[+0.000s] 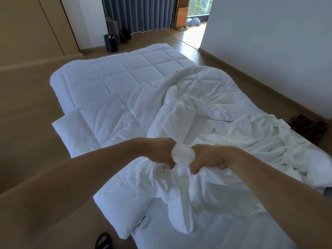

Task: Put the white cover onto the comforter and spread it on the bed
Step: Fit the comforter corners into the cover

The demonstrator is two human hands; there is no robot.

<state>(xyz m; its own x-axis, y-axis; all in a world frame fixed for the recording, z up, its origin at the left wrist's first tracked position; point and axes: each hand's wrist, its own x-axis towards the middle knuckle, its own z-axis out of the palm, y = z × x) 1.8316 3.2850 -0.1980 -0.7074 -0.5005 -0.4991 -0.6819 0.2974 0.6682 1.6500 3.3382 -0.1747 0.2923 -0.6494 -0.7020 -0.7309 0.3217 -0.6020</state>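
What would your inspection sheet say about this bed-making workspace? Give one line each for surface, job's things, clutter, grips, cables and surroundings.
Surface: bed, mattress sheet bare near the camera.
Job's things: quilted comforter spread over the far half, uncovered; white cover crumpled at right.
Clutter: pillow at the left edge; sandal on the floor.
Grips: left hand and right hand both clench one wad of the cover.
Cables: nothing seen.
Surroundings: wooden floor, dark bin, grey curtain.

A white quilted comforter (115, 76) lies across the upper left and centre of the frame, flat at its far end and rumpled mid-frame. A thin, wrinkled white cover (260, 141) is heaped at right and lower centre on the white-sheeted bed (224, 230).
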